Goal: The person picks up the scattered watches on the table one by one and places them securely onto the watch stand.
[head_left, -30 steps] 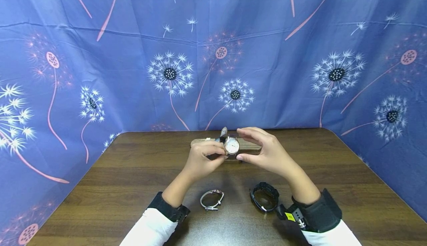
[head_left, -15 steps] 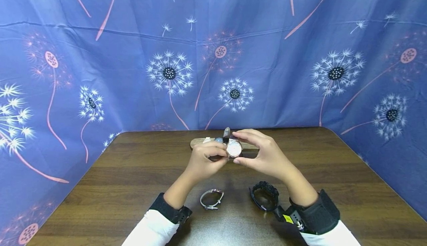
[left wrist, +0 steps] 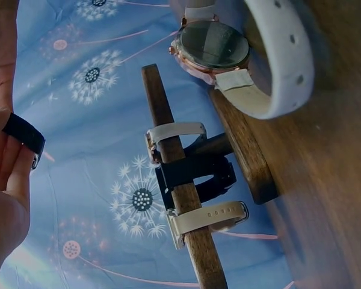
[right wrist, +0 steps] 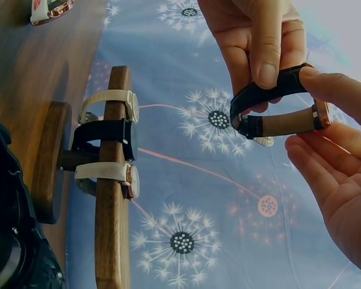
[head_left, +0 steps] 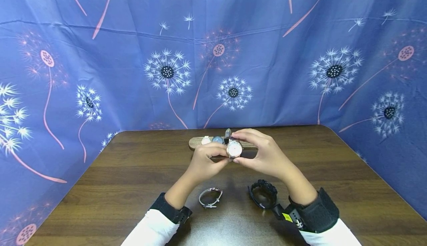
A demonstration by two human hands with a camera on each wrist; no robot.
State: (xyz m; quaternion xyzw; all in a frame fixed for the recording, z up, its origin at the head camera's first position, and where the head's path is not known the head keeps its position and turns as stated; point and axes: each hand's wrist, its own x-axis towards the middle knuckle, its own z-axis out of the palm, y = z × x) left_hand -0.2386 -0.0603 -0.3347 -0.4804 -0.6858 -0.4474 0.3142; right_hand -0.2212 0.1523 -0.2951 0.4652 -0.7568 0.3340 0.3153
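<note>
A wristwatch (head_left: pixel 234 149) with a pale round dial, rose-gold case and dark strap is held up between both hands, dial facing the head camera. My left hand (head_left: pixel 207 161) pinches its strap between thumb and fingers; the right wrist view shows the thumb pressed on the black outer side of the strap (right wrist: pixel 271 90). On the other side, my right hand (head_left: pixel 267 149) grips the case with thumb below and fingertips above. The strap forms a closed loop with a tan inner face. Fingers cover part of it.
Behind the hands stands a wooden watch stand (right wrist: pixel 112 241) carrying several watches on its bar, including a black-strapped one (left wrist: pixel 192 171) between two pale-strapped ones. Nearer on the table lie a white-strapped watch (head_left: pixel 204 203) and a chunky black watch (head_left: pixel 271 189). A dandelion-print cloth (head_left: pixel 213 16) hangs behind.
My right hand has come left until its thumb and fingertips meet the watch case. The watch has shifted slightly right and down, while my left hand keeps its pinch on the strap.
</note>
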